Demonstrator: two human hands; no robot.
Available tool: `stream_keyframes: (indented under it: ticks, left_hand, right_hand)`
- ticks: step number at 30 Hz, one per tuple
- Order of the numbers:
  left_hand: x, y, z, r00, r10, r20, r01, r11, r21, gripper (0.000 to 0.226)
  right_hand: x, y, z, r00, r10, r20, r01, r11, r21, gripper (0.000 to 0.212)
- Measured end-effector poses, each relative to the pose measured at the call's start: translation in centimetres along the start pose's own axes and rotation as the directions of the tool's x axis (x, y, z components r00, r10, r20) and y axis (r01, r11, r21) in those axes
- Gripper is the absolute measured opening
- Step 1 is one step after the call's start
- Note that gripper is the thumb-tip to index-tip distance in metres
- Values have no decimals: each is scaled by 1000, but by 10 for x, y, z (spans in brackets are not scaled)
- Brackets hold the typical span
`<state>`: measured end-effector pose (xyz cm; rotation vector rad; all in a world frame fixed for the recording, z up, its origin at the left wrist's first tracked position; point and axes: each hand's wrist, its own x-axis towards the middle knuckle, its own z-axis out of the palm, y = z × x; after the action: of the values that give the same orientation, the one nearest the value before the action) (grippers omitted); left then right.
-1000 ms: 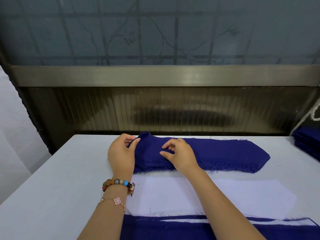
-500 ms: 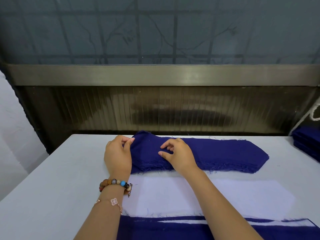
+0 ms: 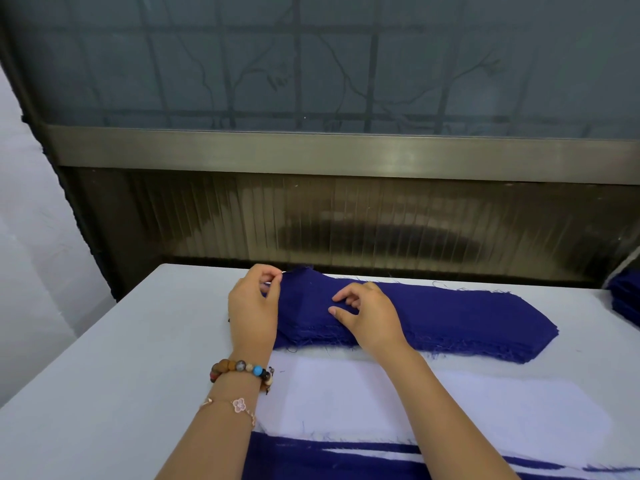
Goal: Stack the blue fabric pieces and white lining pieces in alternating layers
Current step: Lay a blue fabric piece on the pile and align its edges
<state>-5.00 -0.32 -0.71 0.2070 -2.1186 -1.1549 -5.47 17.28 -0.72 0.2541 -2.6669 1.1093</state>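
Note:
A thick pile of blue fabric pieces [image 3: 450, 317] lies across the far half of the table. My left hand [image 3: 254, 308] is at the pile's left end, thumb and fingers pinching the corner of the top blue piece. My right hand [image 3: 370, 315] rests on top of the pile near its front edge, fingers curled and picking at the cloth. A white lining piece [image 3: 433, 407] lies flat in front of the pile. At the near edge sits a stack of blue and white layers [image 3: 346, 462].
The white table [image 3: 121, 375] ends at a dark ribbed wall panel [image 3: 346, 223] just behind the pile. More folded blue fabric [image 3: 627, 299] sits at the far right edge. Bare table surface stretches to the left of my left arm.
My left hand has shifted slightly up along the pile's left end and now pinches the top corner. My right hand stays on the pile with little movement.

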Motion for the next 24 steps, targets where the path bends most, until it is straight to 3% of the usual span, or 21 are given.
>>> stream_keyframes:
  ticks: [10,17,24]
  left_hand:
    - [1,-1,0,994,-43,101,49,997,-62,15]
    - [1,4,-2,995,-68,70,70,997,-15,4]
    - [3,0,-2,997,-53,58,51,998,30,10]
  right_hand:
    - [1,2,1,1000,-10,-15,10,1000,-11,17]
    - [2,1,2,1000,-8,-19,8,1000,-14,18]
    - [1,1,1,1000,14,-19,-14,1000,-12,19]
